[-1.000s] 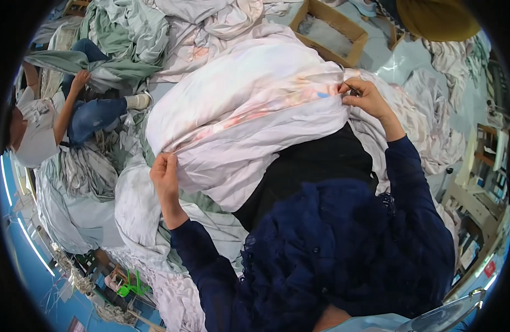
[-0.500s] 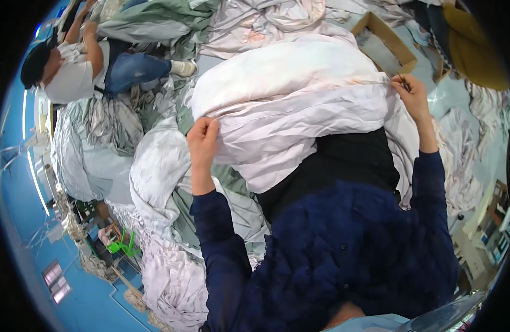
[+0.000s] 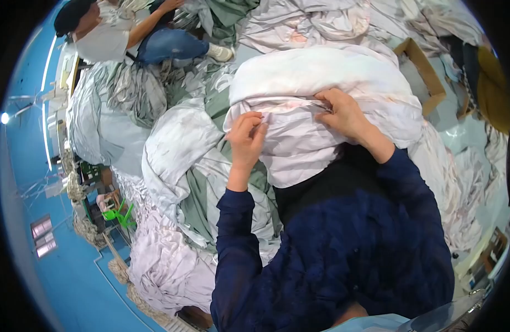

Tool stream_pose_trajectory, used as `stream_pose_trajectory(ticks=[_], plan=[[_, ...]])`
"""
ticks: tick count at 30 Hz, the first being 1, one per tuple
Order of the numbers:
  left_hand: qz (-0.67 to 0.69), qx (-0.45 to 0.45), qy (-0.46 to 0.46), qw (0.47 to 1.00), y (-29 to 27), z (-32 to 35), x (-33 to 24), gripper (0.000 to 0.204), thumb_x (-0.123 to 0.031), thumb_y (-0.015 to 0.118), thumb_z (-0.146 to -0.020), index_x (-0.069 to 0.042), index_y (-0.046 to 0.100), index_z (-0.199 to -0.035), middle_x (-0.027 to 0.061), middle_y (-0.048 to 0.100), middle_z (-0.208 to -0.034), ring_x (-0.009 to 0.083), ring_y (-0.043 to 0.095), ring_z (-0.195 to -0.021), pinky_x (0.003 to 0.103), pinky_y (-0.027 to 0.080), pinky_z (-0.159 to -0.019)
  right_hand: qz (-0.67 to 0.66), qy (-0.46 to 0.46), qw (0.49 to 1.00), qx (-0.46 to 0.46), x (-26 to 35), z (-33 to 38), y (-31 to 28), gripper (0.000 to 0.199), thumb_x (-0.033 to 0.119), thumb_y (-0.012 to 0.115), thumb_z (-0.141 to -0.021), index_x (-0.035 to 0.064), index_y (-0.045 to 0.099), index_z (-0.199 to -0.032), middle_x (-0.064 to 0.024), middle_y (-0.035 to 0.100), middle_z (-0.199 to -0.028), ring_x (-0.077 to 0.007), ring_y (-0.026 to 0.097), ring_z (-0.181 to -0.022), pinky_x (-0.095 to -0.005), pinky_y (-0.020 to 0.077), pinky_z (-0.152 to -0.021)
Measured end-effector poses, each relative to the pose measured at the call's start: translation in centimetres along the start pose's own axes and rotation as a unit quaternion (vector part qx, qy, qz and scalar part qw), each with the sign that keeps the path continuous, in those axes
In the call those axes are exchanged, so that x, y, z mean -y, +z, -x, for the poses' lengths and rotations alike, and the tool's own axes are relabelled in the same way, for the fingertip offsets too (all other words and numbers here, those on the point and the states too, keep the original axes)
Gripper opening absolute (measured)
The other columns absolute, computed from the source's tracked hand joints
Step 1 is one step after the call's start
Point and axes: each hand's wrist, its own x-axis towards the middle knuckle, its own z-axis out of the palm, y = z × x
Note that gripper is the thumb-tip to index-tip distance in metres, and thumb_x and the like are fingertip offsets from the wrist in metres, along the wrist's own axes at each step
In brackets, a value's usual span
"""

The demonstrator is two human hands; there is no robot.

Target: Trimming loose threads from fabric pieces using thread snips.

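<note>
Textile workshop indicated, lilac fabric heaped at near left, pinkish cloth piled at far side, co-worker seated far left.

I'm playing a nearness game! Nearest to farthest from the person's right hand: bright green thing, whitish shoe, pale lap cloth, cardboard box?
In the head view, from the right hand:
1. Pale lap cloth, right beneath it
2. Cardboard box, ahead and right
3. Whitish shoe, ahead and left
4. Bright green thing, far to the left
</note>
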Motion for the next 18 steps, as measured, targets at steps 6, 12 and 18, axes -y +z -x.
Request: stream_pose_trajectory(ticks=[6,12,18], plan=[[-0.074,-0.050,0.068,0.994,0.3,2.0,1.1,0.014,0.005,0.069,-0.076,-0.001,0.061,-0.086,0.0102,0.064,-0.102,0.0140,0.060,-0.077,0.022,0.045,-0.059,0.006,-0.005,1.000,0.003,2.1,-0.4,1.8,0.033,0.010,0.073,-0.072,0.0056,0.064,-0.104,-0.0117,0.059,-0.092,-0.0299,0.061,-0.083,-0.0380,0.0483,-0.073],[-0.116,-0.066,0.122,0.983,0.9,1.3,0.2,0.019,-0.001,0.073,-0.065,-0.003,0.059,-0.077,0.0114,0.064,-0.105,0.0315,0.060,-0.095,0.041,0.046,-0.082,0.039,-0.093,0.993,-0.068,1.6,0.4,2.8,0.022,0.003,0.073,-0.073,0.0029,0.063,-0.093,-0.0098,0.059,-0.090,-0.0259,0.061,-0.069,-0.0322,0.0483,-0.061],[-0.113,0.036,0.133,0.984,0.0,-0.9,0.6,0.018,-0.003,0.068,-0.064,-0.005,0.052,-0.071,0.0081,0.063,-0.096,0.0294,0.059,-0.091,0.043,0.043,-0.081,0.088,-0.178,0.977,-0.073,3.5,2.1,1.8,0.031,-0.007,0.068,-0.064,0.0040,0.060,-0.092,-0.0097,0.061,-0.095,-0.0256,0.063,-0.071,-0.0312,0.0493,-0.060]])
